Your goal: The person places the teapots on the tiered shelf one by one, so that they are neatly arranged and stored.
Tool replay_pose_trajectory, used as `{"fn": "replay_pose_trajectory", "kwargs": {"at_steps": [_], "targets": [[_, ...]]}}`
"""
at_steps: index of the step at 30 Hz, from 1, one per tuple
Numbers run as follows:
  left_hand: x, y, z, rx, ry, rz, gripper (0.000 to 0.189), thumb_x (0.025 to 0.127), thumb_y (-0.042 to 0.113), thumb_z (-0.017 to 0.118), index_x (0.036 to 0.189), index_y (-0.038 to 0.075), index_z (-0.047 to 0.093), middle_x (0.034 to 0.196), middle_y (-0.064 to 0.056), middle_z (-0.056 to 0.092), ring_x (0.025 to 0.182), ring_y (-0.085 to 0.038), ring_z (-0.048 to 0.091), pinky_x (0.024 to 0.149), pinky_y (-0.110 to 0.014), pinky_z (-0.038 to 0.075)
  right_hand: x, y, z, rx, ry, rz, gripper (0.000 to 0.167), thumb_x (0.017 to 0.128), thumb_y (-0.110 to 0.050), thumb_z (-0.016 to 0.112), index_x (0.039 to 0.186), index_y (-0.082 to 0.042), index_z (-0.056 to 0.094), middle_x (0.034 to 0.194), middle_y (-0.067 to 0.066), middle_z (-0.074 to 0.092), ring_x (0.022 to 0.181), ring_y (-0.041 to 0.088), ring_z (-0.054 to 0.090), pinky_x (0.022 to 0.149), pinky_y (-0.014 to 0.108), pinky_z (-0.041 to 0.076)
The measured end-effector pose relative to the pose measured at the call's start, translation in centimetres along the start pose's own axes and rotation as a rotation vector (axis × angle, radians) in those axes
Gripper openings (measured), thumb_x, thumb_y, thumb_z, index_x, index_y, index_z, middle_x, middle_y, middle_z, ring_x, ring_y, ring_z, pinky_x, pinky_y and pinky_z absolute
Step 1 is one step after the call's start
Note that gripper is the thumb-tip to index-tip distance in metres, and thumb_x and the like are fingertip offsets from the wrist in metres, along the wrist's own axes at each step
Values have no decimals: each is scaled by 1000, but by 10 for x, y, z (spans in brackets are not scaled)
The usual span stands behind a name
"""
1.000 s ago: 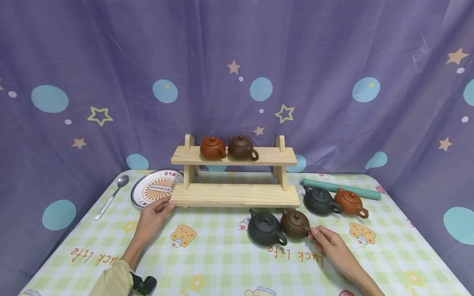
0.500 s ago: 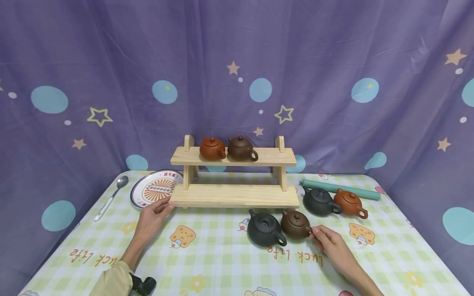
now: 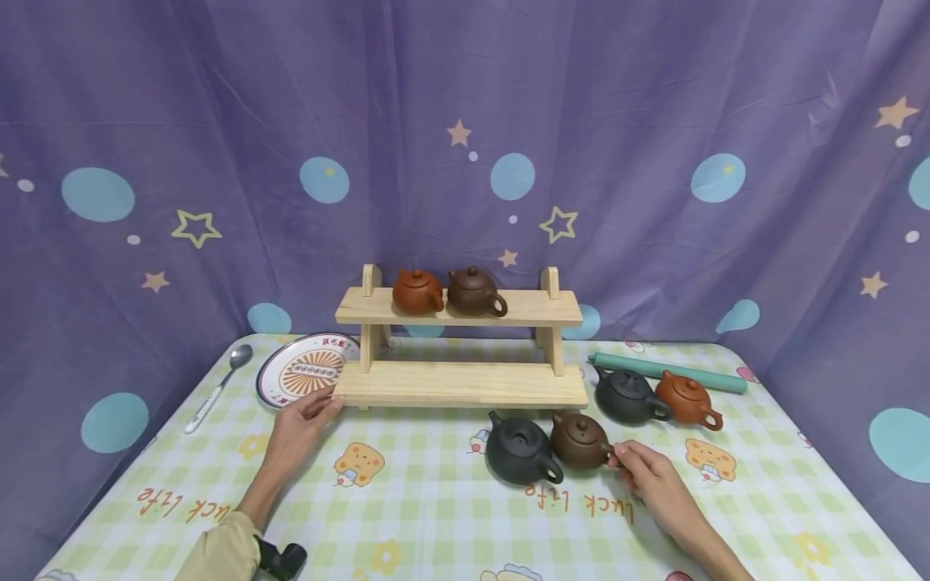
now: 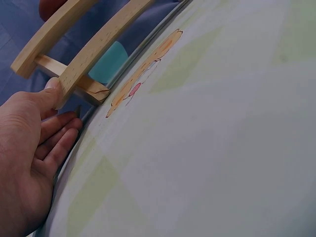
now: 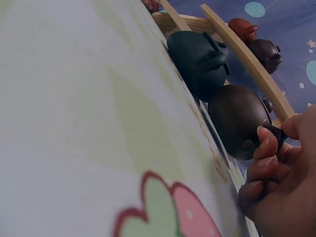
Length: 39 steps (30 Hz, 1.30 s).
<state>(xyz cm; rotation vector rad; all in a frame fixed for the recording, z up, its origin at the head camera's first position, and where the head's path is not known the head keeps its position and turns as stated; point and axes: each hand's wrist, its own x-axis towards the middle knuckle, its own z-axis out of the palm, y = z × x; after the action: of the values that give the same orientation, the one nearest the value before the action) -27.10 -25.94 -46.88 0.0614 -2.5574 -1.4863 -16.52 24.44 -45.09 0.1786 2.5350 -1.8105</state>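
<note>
My right hand (image 3: 654, 488) pinches the handle of a brown teapot (image 3: 579, 441), which stands upright on the table. In the right wrist view, thumb and fingers meet on that handle. A black teapot (image 3: 520, 450) sits close against its left side. At the left end of the lower board of a two-tier wooden display rack (image 3: 458, 382), my left hand (image 3: 299, 432) grips the corner. The left wrist view shows the thumb on the board's end, other fingers curled below it. On the upper board stand an orange-brown teapot (image 3: 417, 292) and a dark brown teapot (image 3: 474, 290).
Right of the rack are another black teapot (image 3: 629, 396) and an orange teapot (image 3: 686, 398), before a green rolled tube (image 3: 668, 372). At left lie a patterned plate (image 3: 308, 369), partly behind the rack, and a spoon (image 3: 218, 390). A purple curtain (image 3: 465, 97) hangs behind.
</note>
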Motion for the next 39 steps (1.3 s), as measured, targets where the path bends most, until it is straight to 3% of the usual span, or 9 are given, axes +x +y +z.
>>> {"fn": "replay_pose_trajectory", "kwargs": {"at_steps": [25, 32, 39], "targets": [[1, -1, 1, 3, 3, 0, 60, 104, 36, 65, 147, -3, 52, 131, -24, 66, 121, -37, 65, 109, -46, 46, 7, -13, -8, 9, 41, -51, 34, 113, -20, 45, 101, 5, 65, 73, 4, 47, 63, 13, 43, 54, 25, 37], [2, -1, 1, 9, 2, 4, 58, 105, 34, 65, 147, -4, 52, 131, -24, 67, 121, -36, 65, 108, -46, 46, 10, -20, -11, -13, 45, -91, 35, 113, -23, 46, 100, 4, 63, 69, 0, 42, 61, 10, 38, 55, 25, 36], [2, -1, 1, 17, 6, 1, 58, 105, 35, 65, 147, -4, 52, 131, -24, 66, 121, -36, 65, 107, -46, 48, 13, -29, -14, 34, 55, -155, 38, 113, -24, 45, 99, 6, 61, 67, -1, 36, 58, 7, 31, 52, 25, 33]]}}
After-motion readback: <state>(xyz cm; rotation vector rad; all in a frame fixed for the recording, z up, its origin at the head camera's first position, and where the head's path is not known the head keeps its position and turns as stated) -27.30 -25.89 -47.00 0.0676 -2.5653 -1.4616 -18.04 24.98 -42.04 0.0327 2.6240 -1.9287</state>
